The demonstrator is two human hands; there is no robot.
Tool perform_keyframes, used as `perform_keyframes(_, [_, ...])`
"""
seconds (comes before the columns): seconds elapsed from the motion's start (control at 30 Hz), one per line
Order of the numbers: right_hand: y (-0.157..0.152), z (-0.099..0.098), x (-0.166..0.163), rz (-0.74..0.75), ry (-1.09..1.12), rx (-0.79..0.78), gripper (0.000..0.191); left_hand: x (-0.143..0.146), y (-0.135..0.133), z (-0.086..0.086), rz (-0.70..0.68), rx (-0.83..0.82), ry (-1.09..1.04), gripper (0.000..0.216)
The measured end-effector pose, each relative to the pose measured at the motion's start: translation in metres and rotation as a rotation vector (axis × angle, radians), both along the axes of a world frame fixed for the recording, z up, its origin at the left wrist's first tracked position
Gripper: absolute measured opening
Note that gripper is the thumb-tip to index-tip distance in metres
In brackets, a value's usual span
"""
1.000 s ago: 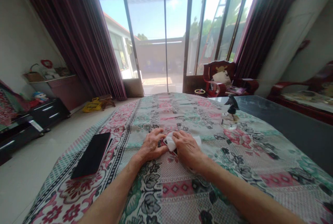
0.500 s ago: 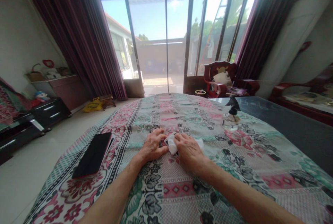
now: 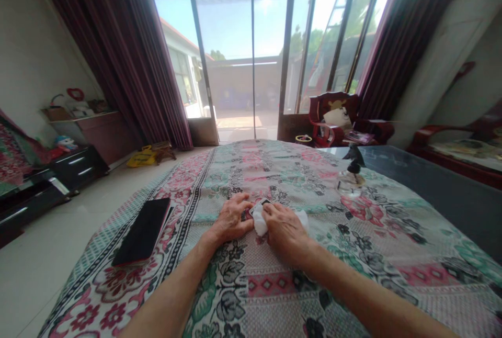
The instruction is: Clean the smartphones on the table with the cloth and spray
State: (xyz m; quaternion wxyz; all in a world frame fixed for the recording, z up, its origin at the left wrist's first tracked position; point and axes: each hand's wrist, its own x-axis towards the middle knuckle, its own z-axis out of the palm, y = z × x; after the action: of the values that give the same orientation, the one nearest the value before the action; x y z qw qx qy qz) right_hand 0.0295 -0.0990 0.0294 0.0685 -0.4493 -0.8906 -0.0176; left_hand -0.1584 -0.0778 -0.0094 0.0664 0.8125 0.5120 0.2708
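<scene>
Both my hands rest on a floral cloth (image 3: 274, 296) that covers a table. My right hand (image 3: 284, 231) is closed on a crumpled white cloth (image 3: 259, 221) and presses it down onto a small dark flat object (image 3: 265, 202), of which only a corner shows. Just to the left, my left hand (image 3: 231, 217) lies with its fingers curled against that same object's left edge, touching the white cloth. Most of the dark object is hidden under the two hands.
A black tablet or case (image 3: 144, 229) lies on the cloth at the left. A clear spray bottle with a black top (image 3: 352, 176) stands at the right. Beyond the table are a red wooden armchair (image 3: 333, 118), dark curtains, glass doors and low cabinets (image 3: 58, 170).
My right hand with the white cloth has shifted slightly over the small dark object. The camera view has drifted a little; the tablet and spray bottle stay in place.
</scene>
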Motion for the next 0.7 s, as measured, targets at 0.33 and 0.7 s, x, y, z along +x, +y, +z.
perform_keyframes(0.33, [0.023,-0.011,0.02,-0.07,0.096,0.061,0.038,-0.002,0.002,-0.004,-0.005,0.015,-0.005,0.041])
perform_keyframes(0.7, [-0.014,-0.011,0.028,0.112,0.108,0.01,0.041,-0.002,0.004,-0.006,0.003,0.021,-0.022,0.043])
